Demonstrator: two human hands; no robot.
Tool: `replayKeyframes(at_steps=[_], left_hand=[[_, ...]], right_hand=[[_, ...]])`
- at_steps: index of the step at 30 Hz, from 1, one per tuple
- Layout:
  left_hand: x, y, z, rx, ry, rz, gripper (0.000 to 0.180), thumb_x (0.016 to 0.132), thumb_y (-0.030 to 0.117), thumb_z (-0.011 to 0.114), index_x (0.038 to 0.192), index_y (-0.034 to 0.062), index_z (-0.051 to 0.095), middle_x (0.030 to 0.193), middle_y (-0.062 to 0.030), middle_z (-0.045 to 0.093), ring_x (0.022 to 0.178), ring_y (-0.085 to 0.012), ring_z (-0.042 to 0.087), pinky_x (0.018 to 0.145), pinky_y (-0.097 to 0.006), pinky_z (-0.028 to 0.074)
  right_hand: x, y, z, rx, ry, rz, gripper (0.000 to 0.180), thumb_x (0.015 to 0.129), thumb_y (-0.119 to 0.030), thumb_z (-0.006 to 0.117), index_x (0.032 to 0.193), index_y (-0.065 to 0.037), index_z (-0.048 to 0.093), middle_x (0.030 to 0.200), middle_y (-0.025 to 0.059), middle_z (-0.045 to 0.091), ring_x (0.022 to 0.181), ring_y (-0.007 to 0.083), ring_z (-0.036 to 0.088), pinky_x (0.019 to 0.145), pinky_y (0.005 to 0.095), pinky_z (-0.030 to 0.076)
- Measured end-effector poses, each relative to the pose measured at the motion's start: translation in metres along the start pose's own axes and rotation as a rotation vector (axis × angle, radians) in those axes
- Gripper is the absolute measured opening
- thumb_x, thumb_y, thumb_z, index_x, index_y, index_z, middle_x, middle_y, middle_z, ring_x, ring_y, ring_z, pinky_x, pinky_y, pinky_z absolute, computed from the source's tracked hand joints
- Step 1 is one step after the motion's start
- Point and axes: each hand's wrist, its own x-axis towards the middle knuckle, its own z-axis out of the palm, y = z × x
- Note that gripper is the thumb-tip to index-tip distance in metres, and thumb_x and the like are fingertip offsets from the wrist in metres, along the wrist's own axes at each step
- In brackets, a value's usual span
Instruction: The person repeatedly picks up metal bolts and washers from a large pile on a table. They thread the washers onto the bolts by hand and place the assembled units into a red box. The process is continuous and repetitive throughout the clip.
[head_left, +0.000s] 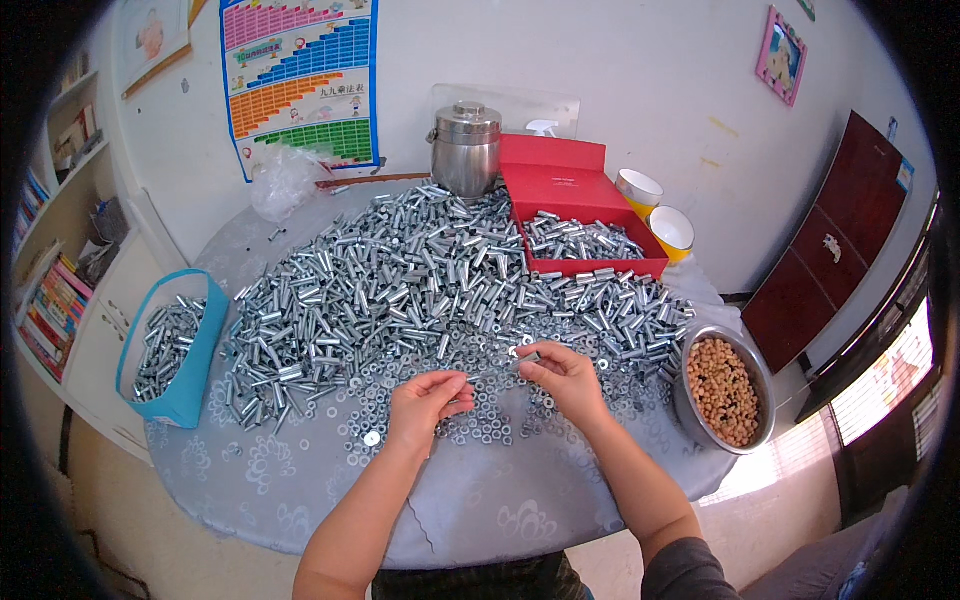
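Note:
My left hand [427, 408] is closed in a pinch above the loose hardware near the table's front. A small metal bit shows at its fingertips, too small to name. To its right, my right hand [564, 382] pinches a short metal sleeve [528, 358] between thumb and fingers, its end pointing left. The two hands are apart. Beyond them spreads a wide heap of silvery metal sleeves [370, 270]. Small nuts and washers [487, 420] lie scattered around and under both hands. One larger washer [372, 439] rests left of my left wrist.
A blue fabric bin [205, 360] of metal parts stands left; an open red box [600, 268] of sleeves is at the back. Behind the heap stands a steel canister [467, 150]. Yellow-and-white cups [672, 232] and a steel bowl [757, 437] of brown pieces are right. A grey cloth [270, 500] covers the table.

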Motion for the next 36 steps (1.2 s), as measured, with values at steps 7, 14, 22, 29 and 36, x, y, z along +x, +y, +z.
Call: replayKeyframes(at_steps=[7,14,22,29,36], left_hand=[[-0.001,0.002,0.000,0.007,-0.003,-0.035,0.018,0.081,0.008,0.059,0.094,-0.0049,0.058,0.081,-0.0121,0.062,0.070,-0.0162,0.061,0.064,-0.028,0.054],[-0.001,0.002,0.000,-0.023,-0.005,-0.078,0.019,0.081,0.009,0.059,0.094,-0.0056,0.059,0.081,-0.0131,0.062,0.068,-0.0170,0.062,0.064,-0.027,0.054],[-0.008,0.004,0.010,0.058,-0.071,-0.114,0.024,0.083,0.011,0.057,0.097,-0.0083,0.058,0.085,-0.0171,0.062,0.073,-0.0216,0.063,0.064,-0.028,0.054],[-0.012,0.005,0.014,0.046,-0.235,-0.116,0.027,0.087,0.014,0.050,0.103,-0.0082,0.054,0.089,-0.0180,0.062,0.076,-0.0230,0.063,0.065,-0.029,0.054],[-0.003,-0.001,0.005,-0.004,-0.125,-0.112,0.024,0.086,0.010,0.053,0.102,-0.0065,0.055,0.089,-0.0174,0.062,0.075,-0.0219,0.063,0.065,-0.028,0.054]], right_hand=[[-0.003,-0.001,0.005,0.070,-0.079,0.092,0.023,0.079,-0.005,0.062,0.102,-0.002,0.060,0.094,0.0026,0.060,0.086,0.0080,0.055,0.076,0.0203,0.044],[-0.004,-0.002,0.004,-0.063,-0.088,0.049,0.021,0.078,-0.004,0.062,0.100,-0.002,0.061,0.095,0.0023,0.061,0.084,0.0077,0.055,0.075,0.0203,0.044],[-0.009,0.002,0.015,-0.126,-0.181,-0.046,0.022,0.075,0.000,0.063,0.097,-0.001,0.061,0.096,0.0056,0.061,0.086,0.0113,0.057,0.078,0.0229,0.046],[-0.012,-0.003,0.021,-0.206,-0.113,-0.006,0.038,0.072,-0.005,0.067,0.108,-0.007,0.057,0.092,0.0026,0.063,0.076,0.0083,0.055,0.068,0.0211,0.044],[0.000,-0.013,-0.002,-0.224,0.048,-0.116,0.024,0.073,-0.006,0.065,0.096,-0.006,0.061,0.088,0.0027,0.062,0.071,0.0087,0.053,0.064,0.0230,0.044]])
